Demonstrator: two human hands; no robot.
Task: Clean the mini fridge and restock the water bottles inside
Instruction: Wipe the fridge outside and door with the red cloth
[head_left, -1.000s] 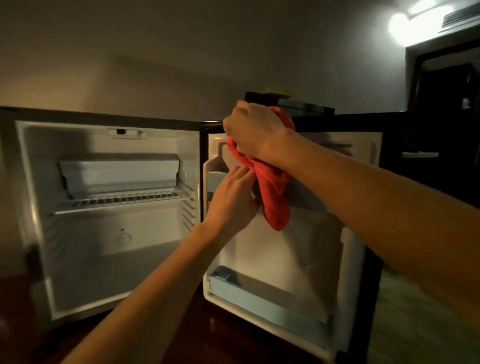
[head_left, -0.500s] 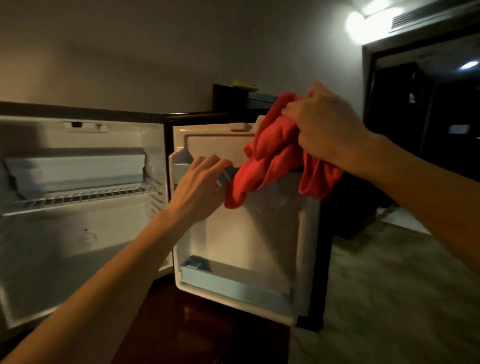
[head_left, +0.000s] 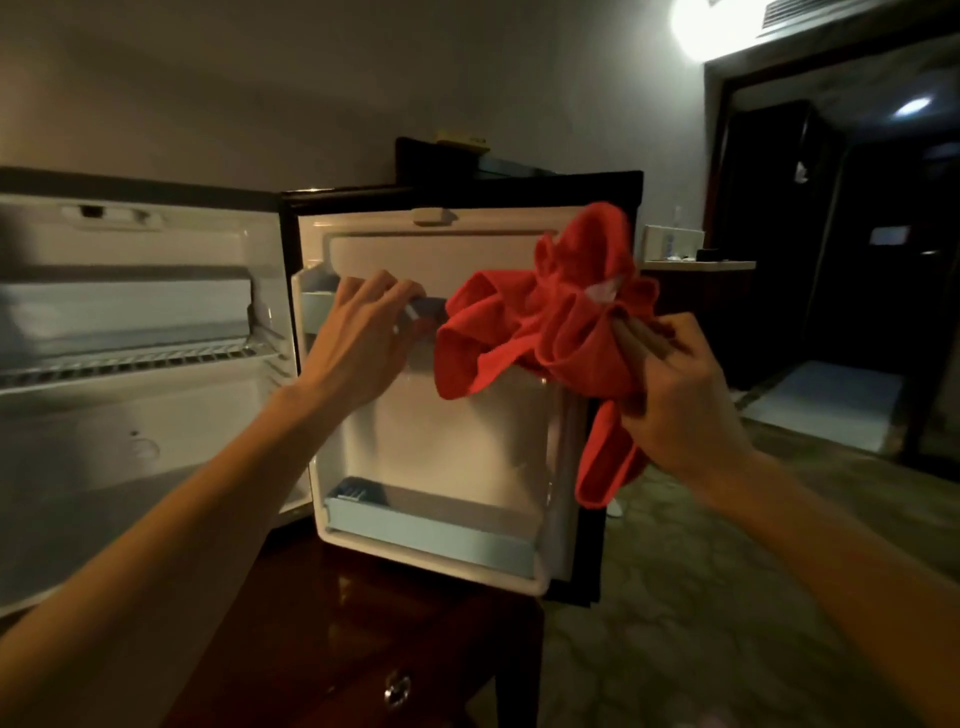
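The mini fridge (head_left: 130, 405) stands open on the left, white inside, with a wire shelf (head_left: 135, 358) and nothing on it. Its door (head_left: 441, 431) is swung wide in the middle of the view, with an upper door shelf (head_left: 317, 304) and a pale blue lower door shelf (head_left: 431, 530). My left hand (head_left: 363, 338) grips the rail of the upper door shelf. My right hand (head_left: 675, 395) holds a bunched red cloth (head_left: 540, 322) in front of the door's right side. No water bottles are in sight.
The fridge sits on a dark glossy wooden cabinet (head_left: 332, 649) with a round metal knob (head_left: 397, 688). Patterned floor lies to the right. A counter (head_left: 696, 265) with small items stands behind the door, and a dark doorway (head_left: 857, 234) opens at the far right.
My right hand has carried the red cloth from the door's top left across to its right side and lowered it. My left hand has stayed on the upper door shelf. The view turned right.
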